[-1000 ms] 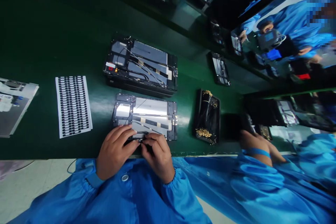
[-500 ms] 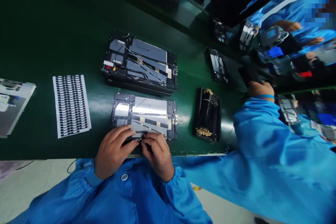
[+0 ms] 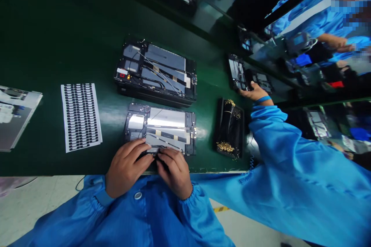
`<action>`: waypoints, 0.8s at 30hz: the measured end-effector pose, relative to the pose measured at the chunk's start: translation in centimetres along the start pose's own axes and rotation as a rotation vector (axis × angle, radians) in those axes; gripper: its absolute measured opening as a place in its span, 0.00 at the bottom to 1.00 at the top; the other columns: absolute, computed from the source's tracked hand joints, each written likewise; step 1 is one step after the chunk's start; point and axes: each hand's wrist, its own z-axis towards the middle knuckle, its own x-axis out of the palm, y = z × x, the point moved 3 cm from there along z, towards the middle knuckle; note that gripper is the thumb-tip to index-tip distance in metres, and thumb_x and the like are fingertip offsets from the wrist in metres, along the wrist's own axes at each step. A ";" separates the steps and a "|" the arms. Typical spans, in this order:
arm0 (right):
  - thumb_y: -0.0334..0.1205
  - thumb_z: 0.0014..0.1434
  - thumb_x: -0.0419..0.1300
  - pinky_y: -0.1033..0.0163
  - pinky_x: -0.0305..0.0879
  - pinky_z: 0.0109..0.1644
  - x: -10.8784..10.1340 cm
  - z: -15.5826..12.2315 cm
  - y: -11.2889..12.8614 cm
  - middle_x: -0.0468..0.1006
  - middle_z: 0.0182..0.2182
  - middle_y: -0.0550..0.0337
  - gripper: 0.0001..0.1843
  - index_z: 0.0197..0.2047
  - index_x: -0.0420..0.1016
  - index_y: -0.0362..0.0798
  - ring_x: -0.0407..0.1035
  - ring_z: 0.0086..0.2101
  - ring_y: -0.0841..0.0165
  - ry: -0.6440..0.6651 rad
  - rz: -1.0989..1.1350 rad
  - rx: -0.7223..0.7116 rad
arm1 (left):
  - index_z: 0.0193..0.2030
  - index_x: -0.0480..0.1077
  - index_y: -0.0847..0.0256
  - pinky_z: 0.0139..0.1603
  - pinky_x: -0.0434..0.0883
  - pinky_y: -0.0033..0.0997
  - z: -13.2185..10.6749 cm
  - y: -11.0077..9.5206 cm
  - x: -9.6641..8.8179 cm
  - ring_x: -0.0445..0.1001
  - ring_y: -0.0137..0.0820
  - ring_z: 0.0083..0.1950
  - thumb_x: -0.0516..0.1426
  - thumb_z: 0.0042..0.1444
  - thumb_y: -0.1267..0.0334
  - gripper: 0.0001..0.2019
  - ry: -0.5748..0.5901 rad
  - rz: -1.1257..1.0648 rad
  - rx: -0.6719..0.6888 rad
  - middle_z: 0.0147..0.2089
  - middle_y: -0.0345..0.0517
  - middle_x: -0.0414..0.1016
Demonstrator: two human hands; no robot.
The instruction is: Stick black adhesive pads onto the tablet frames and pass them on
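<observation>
An opened tablet chassis with silver plates and thin cables lies on the green belt right in front of me. My left hand and my right hand rest on its near edge, fingertips pinched together on a small part I cannot make out. Both wrists wear blue sleeves. A second open chassis lies just behind the first.
A sheet of small black stickers lies to the left, a grey tray at the far left. A black tray with gold-tipped parts stands to the right. A co-worker's sleeve reaches across; that hand touches another device.
My hands have hardly moved on the chassis edge. The co-worker's arm has swung up and leftward over the belt and now reaches the device behind the black tray.
</observation>
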 end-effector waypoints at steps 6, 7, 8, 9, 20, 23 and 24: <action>0.33 0.67 0.59 0.48 0.72 0.58 1.1 -2.3 0.1 0.74 0.56 0.42 0.23 0.64 0.69 0.42 0.68 0.58 0.55 0.019 -0.139 -0.145 | 0.42 0.68 0.60 0.62 0.71 0.40 -0.5 -0.6 -2.1 0.74 0.36 0.60 0.59 0.59 0.73 0.07 -0.201 -0.130 -0.059 0.50 0.49 0.80; 0.34 0.67 0.59 0.47 0.72 0.57 1.2 -2.5 0.1 0.73 0.57 0.42 0.22 0.63 0.71 0.43 0.67 0.57 0.54 0.021 -0.163 -0.156 | 0.42 0.68 0.60 0.62 0.71 0.40 -0.7 -0.4 -2.8 0.74 0.36 0.60 0.59 0.60 0.73 0.07 -0.223 -0.119 -0.072 0.49 0.49 0.80; 0.35 0.67 0.60 0.47 0.71 0.56 1.2 -2.5 0.2 0.73 0.58 0.43 0.20 0.61 0.73 0.44 0.68 0.56 0.53 0.022 -0.184 -0.165 | 0.44 0.68 0.60 0.62 0.71 0.40 -0.9 0.0 -3.6 0.74 0.36 0.60 0.59 0.60 0.72 0.07 -0.229 -0.090 -0.092 0.50 0.49 0.80; 0.36 0.67 0.60 0.46 0.70 0.55 1.1 -2.2 0.2 0.72 0.59 0.44 0.18 0.60 0.74 0.46 0.68 0.55 0.53 0.021 -0.196 -0.170 | 0.46 0.68 0.60 0.62 0.71 0.40 -1.3 0.7 -4.5 0.73 0.36 0.61 0.59 0.61 0.72 0.08 -0.223 -0.047 -0.125 0.51 0.49 0.80; 0.35 0.69 0.58 0.55 0.68 0.44 6.6 10.6 6.8 0.78 0.39 0.54 0.05 0.43 0.75 0.47 0.70 0.39 0.62 0.275 -0.020 -0.294 | 0.73 0.52 0.60 0.75 0.55 0.47 -5.5 9.1 -8.7 0.61 0.37 0.73 0.47 0.70 0.66 0.25 0.042 0.345 -0.457 0.72 0.50 0.64; 0.34 0.68 0.58 0.56 0.65 0.41 9.0 12.2 8.1 0.76 0.34 0.56 0.07 0.36 0.74 0.48 0.68 0.36 0.62 0.328 -0.158 -0.370 | 0.73 0.53 0.60 0.75 0.55 0.46 -5.6 8.9 -8.4 0.60 0.36 0.73 0.47 0.70 0.65 0.25 0.039 0.358 -0.445 0.72 0.49 0.64; 0.34 0.68 0.58 0.56 0.65 0.40 9.5 12.3 8.4 0.75 0.33 0.56 0.08 0.35 0.74 0.48 0.68 0.35 0.62 0.342 -0.194 -0.385 | 0.72 0.53 0.60 0.75 0.55 0.46 -5.6 8.9 -8.4 0.60 0.36 0.73 0.47 0.70 0.65 0.25 0.040 0.361 -0.441 0.72 0.49 0.63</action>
